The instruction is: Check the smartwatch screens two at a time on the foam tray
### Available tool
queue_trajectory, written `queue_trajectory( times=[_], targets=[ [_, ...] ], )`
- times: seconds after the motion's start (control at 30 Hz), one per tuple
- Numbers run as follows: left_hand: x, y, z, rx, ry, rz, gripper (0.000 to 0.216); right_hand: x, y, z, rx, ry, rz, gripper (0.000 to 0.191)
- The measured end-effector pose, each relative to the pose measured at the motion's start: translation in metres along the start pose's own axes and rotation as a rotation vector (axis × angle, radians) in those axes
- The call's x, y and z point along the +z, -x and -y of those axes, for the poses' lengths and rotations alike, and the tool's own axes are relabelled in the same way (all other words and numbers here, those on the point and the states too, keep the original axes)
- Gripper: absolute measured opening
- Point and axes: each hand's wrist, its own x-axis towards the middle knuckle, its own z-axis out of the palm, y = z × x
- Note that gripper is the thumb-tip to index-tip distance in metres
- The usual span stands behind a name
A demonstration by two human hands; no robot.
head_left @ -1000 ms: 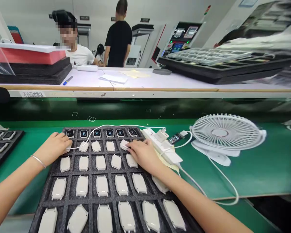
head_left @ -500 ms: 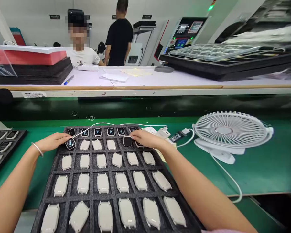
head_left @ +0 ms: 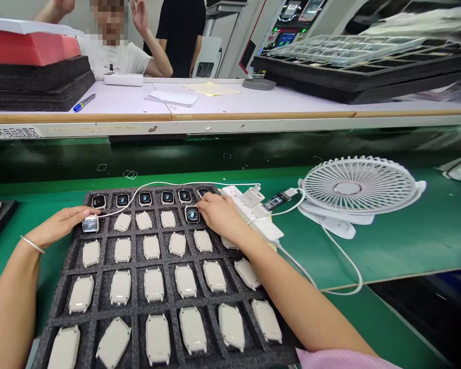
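Observation:
My left hand is closed, its fingertips pinching a smartwatch case at the back left of a black foam tray. A white charging cable leads from those fingers along the tray's far edge. At the back right, my right hand grips another smartwatch by its side, with its screen lit. A row of face-up watches fills the far edge of the tray. Nearer rows hold pale watch cases lying face down in their compartments.
Right of the tray lie a white power strip and a small black meter. A white fan stands further right. Behind runs a shelf with foam stacks and a pen. Another person faces me across it.
The view has shifted, and things appear lower to higher. The right-hand watch's screen went from dark to lit. The left-hand watch's screen now looks pale. The person opposite has raised both hands.

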Motion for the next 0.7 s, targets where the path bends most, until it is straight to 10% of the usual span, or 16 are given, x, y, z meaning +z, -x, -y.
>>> queue_trajectory(
  times=[0.7],
  targets=[
    [0.021, -0.003, 0.004, 0.033, -0.250, -0.064, 0.081, 0.017, 0.000, -0.007, -0.043, 0.012, -0.072, 0.032]
  ],
)
